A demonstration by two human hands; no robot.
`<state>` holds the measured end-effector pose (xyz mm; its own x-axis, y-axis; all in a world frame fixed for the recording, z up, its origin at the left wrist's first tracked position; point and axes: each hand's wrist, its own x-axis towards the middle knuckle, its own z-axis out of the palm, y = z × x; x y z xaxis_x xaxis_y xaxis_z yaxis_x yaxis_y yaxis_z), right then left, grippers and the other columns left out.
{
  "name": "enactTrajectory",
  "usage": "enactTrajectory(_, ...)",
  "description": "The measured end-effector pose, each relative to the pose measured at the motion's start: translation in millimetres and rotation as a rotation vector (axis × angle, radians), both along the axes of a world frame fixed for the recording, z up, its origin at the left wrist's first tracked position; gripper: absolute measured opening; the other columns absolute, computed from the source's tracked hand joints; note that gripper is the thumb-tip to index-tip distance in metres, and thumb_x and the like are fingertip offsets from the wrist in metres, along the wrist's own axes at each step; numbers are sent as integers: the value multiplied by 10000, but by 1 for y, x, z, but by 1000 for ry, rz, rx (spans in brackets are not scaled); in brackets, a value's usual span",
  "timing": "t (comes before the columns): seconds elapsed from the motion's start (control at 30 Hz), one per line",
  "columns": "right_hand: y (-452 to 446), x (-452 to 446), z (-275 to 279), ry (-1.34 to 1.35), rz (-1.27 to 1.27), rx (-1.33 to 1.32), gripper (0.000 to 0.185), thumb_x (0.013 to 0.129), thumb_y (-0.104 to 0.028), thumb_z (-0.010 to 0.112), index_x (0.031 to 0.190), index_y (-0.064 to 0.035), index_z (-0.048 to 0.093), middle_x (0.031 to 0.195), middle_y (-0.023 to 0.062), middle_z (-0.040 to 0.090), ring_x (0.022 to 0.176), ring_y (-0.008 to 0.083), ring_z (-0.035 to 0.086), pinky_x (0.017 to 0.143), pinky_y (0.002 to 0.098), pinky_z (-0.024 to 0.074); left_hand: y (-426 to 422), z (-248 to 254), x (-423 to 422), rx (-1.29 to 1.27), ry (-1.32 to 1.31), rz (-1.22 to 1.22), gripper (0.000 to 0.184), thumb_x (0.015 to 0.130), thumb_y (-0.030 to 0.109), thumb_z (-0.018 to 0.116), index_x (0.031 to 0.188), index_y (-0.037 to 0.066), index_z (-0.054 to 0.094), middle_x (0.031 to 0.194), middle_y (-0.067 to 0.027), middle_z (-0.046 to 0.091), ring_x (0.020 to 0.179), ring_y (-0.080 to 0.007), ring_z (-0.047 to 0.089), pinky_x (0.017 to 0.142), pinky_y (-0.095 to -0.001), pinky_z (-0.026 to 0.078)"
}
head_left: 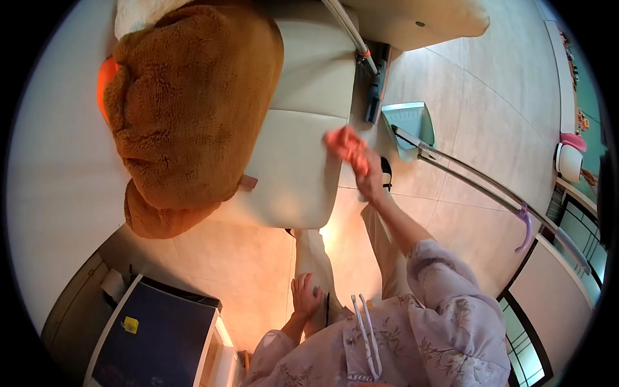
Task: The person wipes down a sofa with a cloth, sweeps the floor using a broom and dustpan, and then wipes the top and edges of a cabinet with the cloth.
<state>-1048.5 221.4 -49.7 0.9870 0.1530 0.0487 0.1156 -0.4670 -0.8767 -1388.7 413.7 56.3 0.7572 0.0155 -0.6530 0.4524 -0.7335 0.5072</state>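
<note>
My right hand (369,177) is closed round a crumpled red cloth (348,147), held at the right edge of the cream seat (300,168). Lower down, my left hand (305,295) rests on my leg near the knee, fingers apart and holding nothing. A large brown fleece bundle (193,97) covers the left part of the seat, with a small reddish-brown tag (248,182) at its lower edge.
A pale dustpan (411,126) with a long metal handle lies right of the seat, beside a squeegee-like broom head (376,97). A dark-topped cabinet (155,335) stands at lower left. Far right are a white pot (569,161) and a railing.
</note>
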Motion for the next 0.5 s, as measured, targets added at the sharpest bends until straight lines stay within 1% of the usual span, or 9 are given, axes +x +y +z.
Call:
enactTrajectory(0.03,10,18,-5,57,-177,-18,287,773,-45,606,1059,-33,578,1082,203,528,1036,381,484,925,407,384,0,-1,1,23,11,-24,528,752,221,612,1229,37,476,1215,-161,483,1168,-344,407,1048,-520,228)
enactTrajectory(0.07,24,16,-18,56,-174,-21,287,773,-45,606,1059,-33,578,1082,203,528,1036,381,484,925,407,384,-1,-2,0,20,11,-21,528,752,221,612,1229,37,476,1215,-161,483,1168,-344,407,1048,-520,228)
enactTrajectory(0.13,60,-1,-55,-20,-249,-72,369,692,-29,637,1057,-58,589,1183,196,478,1085,387,444,939,455,359,2,-4,-3,39,-2,-48,515,754,232,609,1212,34,482,1209,-156,477,1171,-344,397,1051,-538,218)
enactTrajectory(0.2,104,-41,-19,-89,-169,-312,436,617,-30,670,1037,-129,614,1267,153,435,1145,364,408,938,482,344,2,2,8,32,8,-29,509,755,240,605,1204,32,485,1205,-159,477,1171,-344,397,1052,-543,213)
enactTrajectory(0.23,108,-60,-12,-84,-164,-305,436,617,-30,670,1037,-129,614,1267,153,435,1145,364,408,938,482,344,3,5,11,19,18,-17,504,757,247,601,1196,29,488,1201,-162,476,1171,-345,397,1053,-548,209)
enactTrajectory(0.3,109,-87,-2,-65,123,-314,425,608,-64,669,1010,-195,627,1304,103,420,1181,337,390,931,476,349,5,2,5,45,-2,-41,502,754,247,600,1193,29,491,1192,-166,480,1164,-347,403,1050,-548,213)
enactTrajectory(0.33,102,-87,-3,-62,127,-316,425,608,-64,669,1010,-195,627,1304,103,420,1181,337,390,931,476,349,5,1,4,68,-31,-68,500,752,247,600,1189,29,494,1183,-169,484,1157,-350,408,1048,-548,217)
enactTrajectory(0.43,61,-56,-5,-255,588,-325,308,653,-145,633,956,-202,622,1253,92,465,1134,318,435,867,457,388,7,1,1,75,-87,-69,498,742,240,603,1181,29,500,1179,-173,484,1149,-352,414,1042,-549,225)
enactTrajectory(0.5,51,-27,-6,-318,563,-311,308,648,-152,650,954,-163,620,1225,98,483,1098,319,452,830,451,400,10,-1,-2,66,-76,-49,496,741,236,603,1181,31,501,1185,-170,482,1152,-350,413,1042,-549,227)
